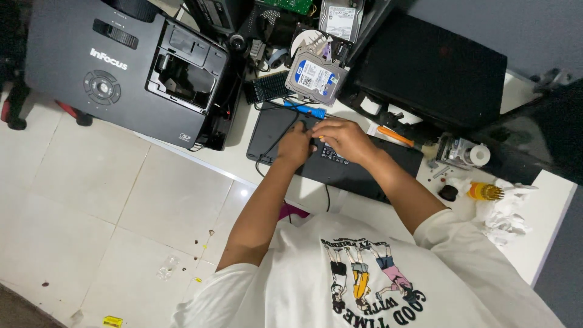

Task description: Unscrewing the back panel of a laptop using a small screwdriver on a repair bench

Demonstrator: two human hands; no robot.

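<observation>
At counter [540, 243] centre, a flat black device [358, 173] lies lid-side up, both hands meeting over its far edge.

- Left hand [294, 147]: fingers curled, knuckles up, resting on the device's upper left part. A black cable [262, 159] runs under it. Cannot tell whether this grip pinches anything.
- Right hand [345, 138]: fingers bunched, tips pointing down to a spot just between the hands. A small orange speck shows there, possibly a tool tip or small part; too small to tell. Grip state likewise not readable.
- Blue-handled screwdriver [306, 110] at 12 o'clock of the hands, touching the device's far edge. Orange-handled screwdriver [395, 136] at 3 o'clock, close by.
- Hard drive [316, 78] propped further out at 12; black projector [121, 67] at 10; yellow brush [486, 191] and crumpled white cloth [507, 215] at 4.

Judgement on working it well: let the left hand's weight pin the device so it cannot slide, work the right fingertips lightly and straight down, and keep the cable clear of the spot. Small parts would roll off towards the floor [121, 212] at 8, so hold them low.
</observation>
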